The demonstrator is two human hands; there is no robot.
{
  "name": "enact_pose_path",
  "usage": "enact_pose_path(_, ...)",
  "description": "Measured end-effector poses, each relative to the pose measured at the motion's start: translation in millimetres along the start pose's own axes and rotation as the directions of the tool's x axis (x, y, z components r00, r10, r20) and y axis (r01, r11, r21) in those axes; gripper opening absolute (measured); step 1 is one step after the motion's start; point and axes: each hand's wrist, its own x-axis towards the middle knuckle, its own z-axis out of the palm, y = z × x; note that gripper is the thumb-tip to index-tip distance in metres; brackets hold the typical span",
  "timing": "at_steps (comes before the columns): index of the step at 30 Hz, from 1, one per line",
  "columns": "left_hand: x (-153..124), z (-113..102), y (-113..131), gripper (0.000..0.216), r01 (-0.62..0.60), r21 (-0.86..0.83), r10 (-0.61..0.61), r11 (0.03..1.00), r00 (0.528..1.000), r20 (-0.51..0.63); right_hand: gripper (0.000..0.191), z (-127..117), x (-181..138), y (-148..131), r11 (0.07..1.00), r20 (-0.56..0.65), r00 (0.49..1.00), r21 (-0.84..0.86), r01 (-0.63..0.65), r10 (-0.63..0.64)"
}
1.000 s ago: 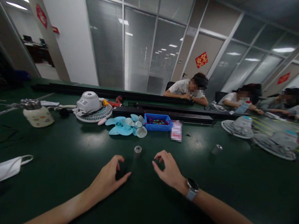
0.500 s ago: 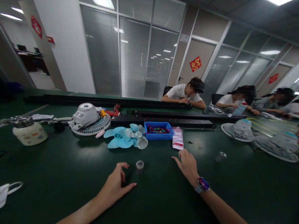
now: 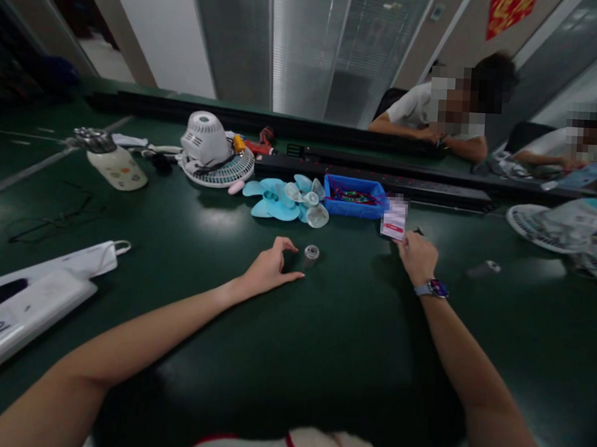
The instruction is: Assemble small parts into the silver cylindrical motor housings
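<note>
My left hand (image 3: pixel 271 267) rests on the green table with thumb and fingers apart, holding nothing. Just beyond its fingertips stands a small silver metal cylinder (image 3: pixel 311 255), apparently a motor, with a round opening in its top. My right hand (image 3: pixel 419 258), with a watch (image 3: pixel 438 288) on its wrist, has its fingers closed at the lower right corner of a white and pink printed card (image 3: pixel 395 218). Its fingertips are partly hidden. A blue bin (image 3: pixel 354 210) of coloured wires sits left of the card, with light-blue fan blades (image 3: pixel 280 199) beside it.
A white fan body with grille (image 3: pixel 205 142) and a patterned jar (image 3: pixel 116 167) stand at the back left. White casings (image 3: pixel 38 316) lie at left. Another cylinder (image 3: pixel 483 268) lies at right. Black rails (image 3: pixel 371 177) cross the back; a person (image 3: pixel 409 116) sits beyond.
My right hand has reached forward to the card and its fingers have closed at its corner. My left hand stays open by the cylinder. The view has tilted down.
</note>
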Motion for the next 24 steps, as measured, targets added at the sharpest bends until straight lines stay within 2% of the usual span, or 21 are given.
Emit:
enact_pose_path(7, -2.4, -4.9, 2.3, 0.054, -0.061, 0.013, 0.06, 0.998, 0.998, 0.022, 0.029, -0.3, -6.0, -1.8, 0.999, -0.028, 0.999, 0.029, 0.039, -0.039)
enact_pose_path(20, -5.3, -0.6, -6.7, 0.055, -0.04, -0.028, 0.04, 0.999, 0.999, 0.002, 0.032, -3.9, -15.6, -1.4, 0.986, -0.061, 0.991, 0.106, 0.127, -0.121)
enact_pose_path(24, -3.3, 2.6, -5.2, 0.056, -0.019, 0.01, 0.019, 1.0, 1.0, 0.007, 0.033, -12.8, -15.1, -7.9, 0.984, -0.088, 0.988, 0.117, 0.137, -0.127)
